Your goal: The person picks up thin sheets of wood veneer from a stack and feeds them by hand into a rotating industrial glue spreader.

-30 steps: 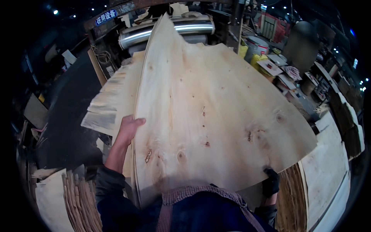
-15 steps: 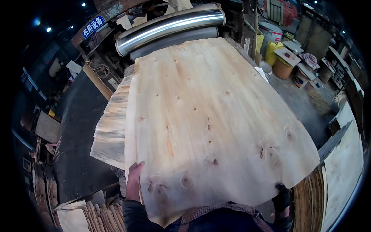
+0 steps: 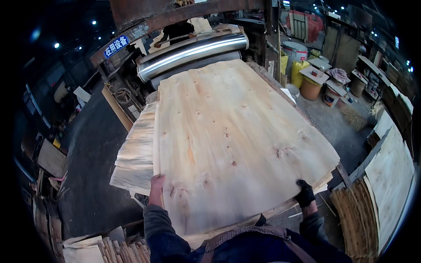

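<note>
A large pale wood veneer sheet (image 3: 245, 131), dotted with brown knots, lies in front of me on a stack of similar sheets. My bare left hand (image 3: 157, 187) closes around its left edge near the front corner, the thumb on top. At the front right edge, my right hand (image 3: 304, 193) in a black glove grips the same sheet, its fingers curled over the border. Past the sheet's far end is a shiny metal roller (image 3: 193, 53), with a darker roller below it. Narrower, streaked veneer pieces (image 3: 135, 151) stick out along the left side.
A rusty machine frame (image 3: 175, 18) with a blue sign spans the back; a person's hands (image 3: 191, 35) show behind the roller. Upright veneer stacks stand at the lower left (image 3: 105, 250) and right (image 3: 357, 215). Buckets and drums (image 3: 310, 90) crowd the far right.
My view has tilted up. The sheet's near end now lies lower over the stack, whose front edge shows. My right hand has come forward and inward; my left still holds the left edge.
</note>
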